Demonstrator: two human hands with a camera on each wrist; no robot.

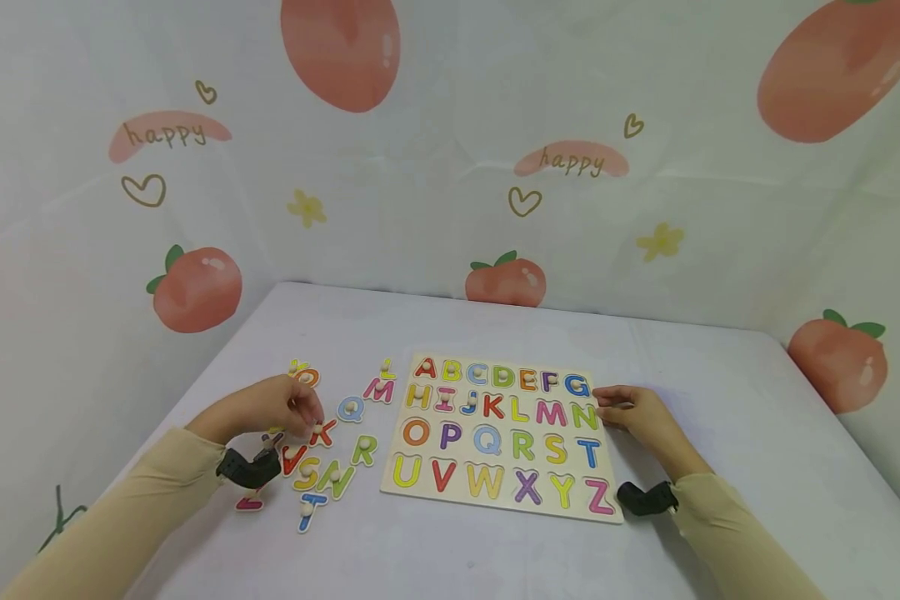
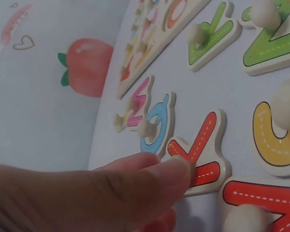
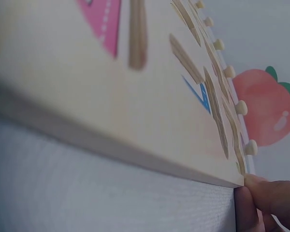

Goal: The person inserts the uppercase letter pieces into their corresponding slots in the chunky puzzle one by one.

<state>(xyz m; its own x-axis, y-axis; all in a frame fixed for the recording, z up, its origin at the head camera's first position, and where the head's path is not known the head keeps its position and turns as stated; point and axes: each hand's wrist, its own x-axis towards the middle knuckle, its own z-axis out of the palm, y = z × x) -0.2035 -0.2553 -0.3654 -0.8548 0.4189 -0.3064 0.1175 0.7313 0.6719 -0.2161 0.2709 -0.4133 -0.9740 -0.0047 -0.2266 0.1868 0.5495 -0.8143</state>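
Observation:
My left hand (image 1: 281,407) pinches the round wooden knob of a red letter K piece (image 1: 322,433) among the loose letters. In the left wrist view the thumb (image 2: 171,174) covers that knob, and the K (image 2: 210,137) lies close over the white table. My right hand (image 1: 637,417) holds the right edge of a wooden alphabet puzzle board (image 1: 495,502). Thumb and fingers (image 3: 275,195) meet at the board's edge in the right wrist view. Knobbed pieces A to J fill the board's upper slots; from K onward the coloured recesses show.
Around the left hand lie loose knobbed letters: a blue Q (image 1: 351,409), pink M (image 1: 378,390), green R (image 1: 364,450), green N (image 1: 336,480), yellow S (image 1: 307,473), blue T (image 1: 311,510) and others. The left forearm partly covers several. A fruit-patterned cloth (image 1: 420,217) hangs behind the table.

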